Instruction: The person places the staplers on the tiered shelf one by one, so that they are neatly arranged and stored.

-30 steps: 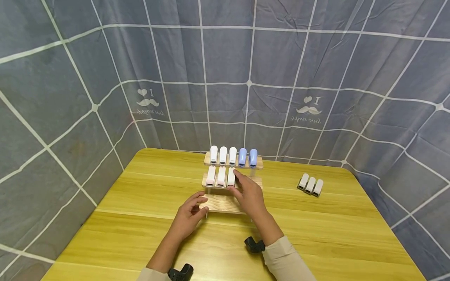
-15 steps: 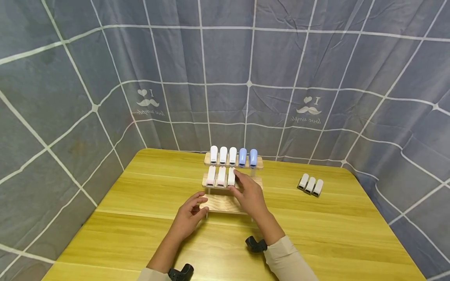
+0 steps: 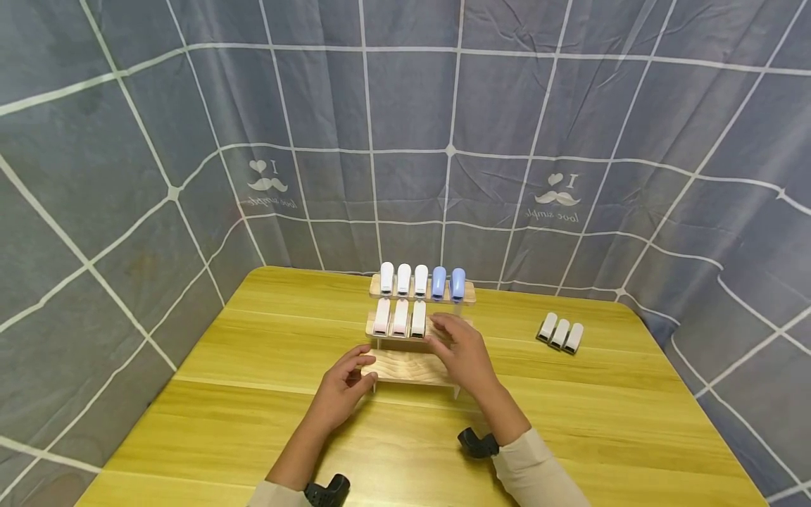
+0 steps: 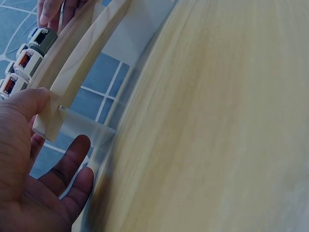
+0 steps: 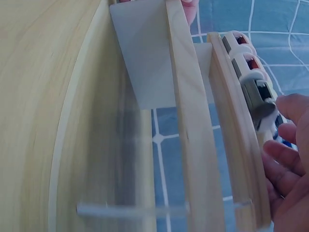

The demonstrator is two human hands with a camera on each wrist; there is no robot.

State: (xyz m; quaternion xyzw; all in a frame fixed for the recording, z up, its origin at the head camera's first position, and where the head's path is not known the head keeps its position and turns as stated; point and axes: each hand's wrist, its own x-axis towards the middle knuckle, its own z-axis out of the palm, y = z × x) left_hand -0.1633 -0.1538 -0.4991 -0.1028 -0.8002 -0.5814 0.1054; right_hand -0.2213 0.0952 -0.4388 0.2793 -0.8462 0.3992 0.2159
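A three-tier wooden display rack (image 3: 405,367) with clear supports stands on the table. My left hand (image 3: 340,391) holds the left end of its lowest tier, thumb on the board's edge in the left wrist view. Three small white staplers stand side by side on the middle tier, the rightmost white stapler (image 3: 418,320) having a dark grey base. Just right of it, my right hand (image 3: 465,352) has its fingers spread, relaxed and bent, holding nothing. In the right wrist view, my right hand (image 5: 289,159) is beside the grey-based stapler (image 5: 257,99) and the tier's end.
On the top tier stand three white staplers (image 3: 403,279) and two blue staplers (image 3: 438,283). Three more white staplers (image 3: 560,334) lie together on the wooden table (image 3: 602,415) at the right. A grey checked curtain (image 3: 405,105) hangs behind.
My right hand has let go of the third white stapler on the middle tier and drawn slightly to the right. My left hand stays at the rack.
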